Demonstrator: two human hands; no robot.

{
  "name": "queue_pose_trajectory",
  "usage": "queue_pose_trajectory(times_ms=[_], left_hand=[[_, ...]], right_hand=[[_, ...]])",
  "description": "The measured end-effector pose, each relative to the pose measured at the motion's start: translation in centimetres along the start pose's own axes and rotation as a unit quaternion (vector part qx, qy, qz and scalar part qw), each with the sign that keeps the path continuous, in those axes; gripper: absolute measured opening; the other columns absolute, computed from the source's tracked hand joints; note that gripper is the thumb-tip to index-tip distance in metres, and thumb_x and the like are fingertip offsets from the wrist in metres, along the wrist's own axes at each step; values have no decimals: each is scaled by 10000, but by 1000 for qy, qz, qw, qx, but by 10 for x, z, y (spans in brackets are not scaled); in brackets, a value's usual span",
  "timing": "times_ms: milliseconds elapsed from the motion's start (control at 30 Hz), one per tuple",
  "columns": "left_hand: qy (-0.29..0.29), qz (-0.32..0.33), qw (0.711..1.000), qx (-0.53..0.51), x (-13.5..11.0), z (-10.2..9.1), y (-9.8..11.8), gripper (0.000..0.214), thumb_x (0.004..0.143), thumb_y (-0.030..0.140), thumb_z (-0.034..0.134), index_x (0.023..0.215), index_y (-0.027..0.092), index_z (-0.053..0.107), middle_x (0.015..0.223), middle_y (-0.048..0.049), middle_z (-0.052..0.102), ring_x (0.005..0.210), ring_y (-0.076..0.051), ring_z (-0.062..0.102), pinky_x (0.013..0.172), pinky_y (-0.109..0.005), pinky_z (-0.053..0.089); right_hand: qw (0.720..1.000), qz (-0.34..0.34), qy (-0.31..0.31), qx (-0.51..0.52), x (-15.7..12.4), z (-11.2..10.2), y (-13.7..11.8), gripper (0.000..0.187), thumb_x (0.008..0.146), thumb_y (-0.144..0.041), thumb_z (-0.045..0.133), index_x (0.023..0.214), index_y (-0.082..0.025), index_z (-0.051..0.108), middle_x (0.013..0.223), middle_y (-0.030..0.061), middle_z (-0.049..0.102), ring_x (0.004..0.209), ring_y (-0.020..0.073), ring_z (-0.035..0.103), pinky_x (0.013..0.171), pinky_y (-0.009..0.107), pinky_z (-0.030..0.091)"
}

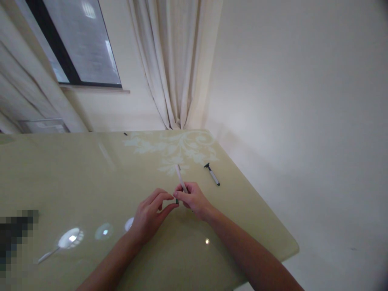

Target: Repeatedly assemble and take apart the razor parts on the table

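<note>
My right hand [194,199] is closed around the lower part of a white toothbrush [180,177], its head pointing up and away from me. Between my two hands, close to the toothbrush's lower end, is a small dark green piece [177,200] whose kind I cannot make out. The thumb and fingertips of my left hand [153,210] pinch at this piece, and my right thumb almost meets them there. Fingers partly hide both the piece and the toothbrush handle. Beyond my right hand, a razor [213,176] with a grey handle and black head lies on the table.
The glossy pale green table [254,226] has a white floral pattern and bright light reflections. A small dark object [125,133] lies at its far edge. Behind stand a curtain [169,60] and a window [81,40]; a pale wall [303,101] runs along the right.
</note>
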State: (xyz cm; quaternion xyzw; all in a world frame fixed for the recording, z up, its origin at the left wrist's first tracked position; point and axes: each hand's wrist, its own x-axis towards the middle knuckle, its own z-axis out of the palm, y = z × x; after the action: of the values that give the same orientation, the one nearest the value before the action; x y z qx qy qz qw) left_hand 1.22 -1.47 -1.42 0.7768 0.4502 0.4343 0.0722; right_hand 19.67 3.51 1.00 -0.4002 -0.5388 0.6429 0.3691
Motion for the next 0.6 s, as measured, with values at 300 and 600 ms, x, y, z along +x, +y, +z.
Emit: queue_pose_trajectory(times_ms=[300,600], left_hand=[[-17,-32,997,-72,4,-3,7,394,934,370,710,1304,259,637,1016,-31,641,617,-91,506,593,-225,515],[60,-92,992,-62,11,-16,-4,352,896,343,754,1221,241,666,965,5,633,575,-69,481,595,-221,485]], right_hand=[[999,-17,-37,-12,-2,1,-2,330,731,-446,847,781,-156,697,580,-58,465,494,70,312,463,227,213],[990,-17,-118,-79,1,-27,-13,505,982,-601,539,993,-138,741,622,-70,344,475,68,308,429,209,233]])
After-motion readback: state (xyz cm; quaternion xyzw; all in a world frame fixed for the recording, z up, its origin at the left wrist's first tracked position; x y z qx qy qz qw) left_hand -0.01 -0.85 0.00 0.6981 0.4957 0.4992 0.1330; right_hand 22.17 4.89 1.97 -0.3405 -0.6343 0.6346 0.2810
